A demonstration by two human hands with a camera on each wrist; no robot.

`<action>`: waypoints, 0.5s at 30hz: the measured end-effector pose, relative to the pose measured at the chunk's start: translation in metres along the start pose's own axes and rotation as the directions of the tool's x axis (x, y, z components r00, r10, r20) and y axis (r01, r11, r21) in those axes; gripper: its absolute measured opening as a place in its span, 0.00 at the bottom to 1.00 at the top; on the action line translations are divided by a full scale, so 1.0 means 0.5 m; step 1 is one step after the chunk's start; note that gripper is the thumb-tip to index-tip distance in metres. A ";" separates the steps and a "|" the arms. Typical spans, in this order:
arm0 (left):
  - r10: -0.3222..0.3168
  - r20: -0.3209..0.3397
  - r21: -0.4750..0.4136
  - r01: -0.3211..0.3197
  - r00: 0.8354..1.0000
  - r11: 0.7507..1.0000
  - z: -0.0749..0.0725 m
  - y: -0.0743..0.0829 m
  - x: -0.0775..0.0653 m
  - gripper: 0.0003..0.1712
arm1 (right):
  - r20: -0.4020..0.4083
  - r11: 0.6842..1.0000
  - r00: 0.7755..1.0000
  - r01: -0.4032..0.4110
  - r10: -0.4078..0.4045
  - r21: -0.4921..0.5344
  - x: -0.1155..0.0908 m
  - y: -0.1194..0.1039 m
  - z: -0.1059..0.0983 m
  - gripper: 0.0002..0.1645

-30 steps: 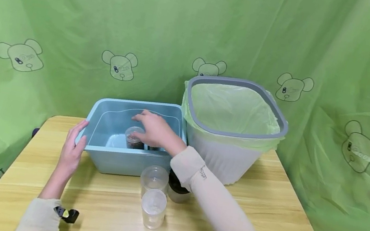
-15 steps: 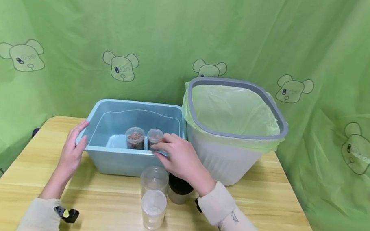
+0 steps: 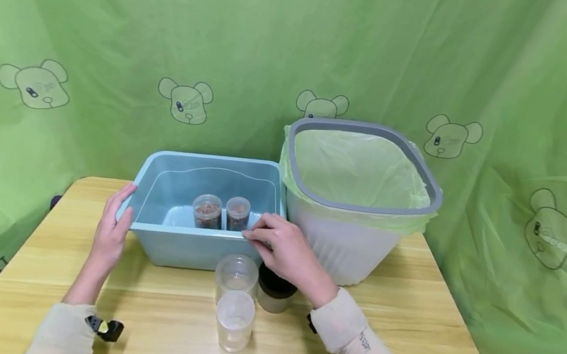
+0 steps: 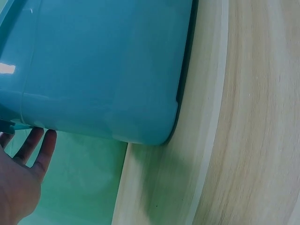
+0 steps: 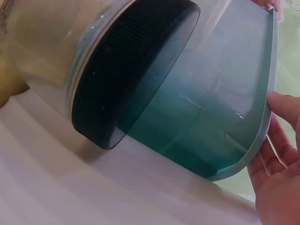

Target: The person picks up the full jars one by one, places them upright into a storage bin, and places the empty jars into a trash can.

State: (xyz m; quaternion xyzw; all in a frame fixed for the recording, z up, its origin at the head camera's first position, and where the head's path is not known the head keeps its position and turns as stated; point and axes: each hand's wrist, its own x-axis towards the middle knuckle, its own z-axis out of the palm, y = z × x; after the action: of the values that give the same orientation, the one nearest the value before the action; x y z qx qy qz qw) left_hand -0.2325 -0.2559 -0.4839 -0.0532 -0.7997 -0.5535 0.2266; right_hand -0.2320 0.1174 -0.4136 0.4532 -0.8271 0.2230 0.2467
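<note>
Light blue rectangular plastic tub (image 3: 175,243), smooth walls, rounded corners, sits at centre of the head view on the pale wood-grain table (image 3: 405,325), its right wall touching the white ribbed bin with grey rim and green liner bag (image 3: 346,239). Inside the tub, two small clear round jars with brown contents (image 3: 207,211) stand side by side, upright.

Left hand (image 3: 110,229) lies flat against the tub's left corner, fingers straight, gripping nothing; the left wrist view shows the fingertips (image 4: 44,145) just beside the blue wall.

Right hand (image 3: 284,252) rests on the tub's near rim at its right end, fingers loosely extended over the edge, holding nothing; half a second ago it hovered nearer the right-hand jar, and a second ago it was down inside the tub at the left jar.

Just below the tub in the frame: a black-lidded translucent jar (image 3: 272,289), partly under the right wrist, and two clear plastic cups (image 3: 234,314), one in front of the other.
</note>
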 end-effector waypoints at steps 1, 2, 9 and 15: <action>-0.001 -0.008 0.004 0.001 1.000 1.000 0.001 0.000 0.000 0.29 | 0.004 1.000 1.000 0.000 0.000 -0.008 0.000 0.000 0.000 0.11; -0.003 -0.020 0.012 0.003 1.000 1.000 0.002 0.002 -0.001 0.30 | 0.010 1.000 1.000 0.002 -0.002 -0.020 0.001 -0.001 0.000 0.10; 0.069 -0.202 0.248 -0.018 0.977 0.969 0.005 0.033 -0.018 0.30 | 0.017 0.998 1.000 0.024 -0.023 -0.066 0.011 -0.030 -0.039 0.14; 0.380 -0.181 0.410 -0.282 0.907 0.868 0.040 0.090 -0.043 0.30 | -0.146 0.997 0.986 0.071 -0.075 -0.030 0.024 -0.061 -0.122 0.19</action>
State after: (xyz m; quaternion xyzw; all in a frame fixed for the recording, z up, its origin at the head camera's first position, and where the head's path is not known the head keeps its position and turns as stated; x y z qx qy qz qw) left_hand -0.2045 -0.2169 -0.4597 -0.0745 -0.8329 -0.3454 0.4260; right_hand -0.1989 0.1309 -0.3545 0.4624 -0.7922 0.2363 0.3206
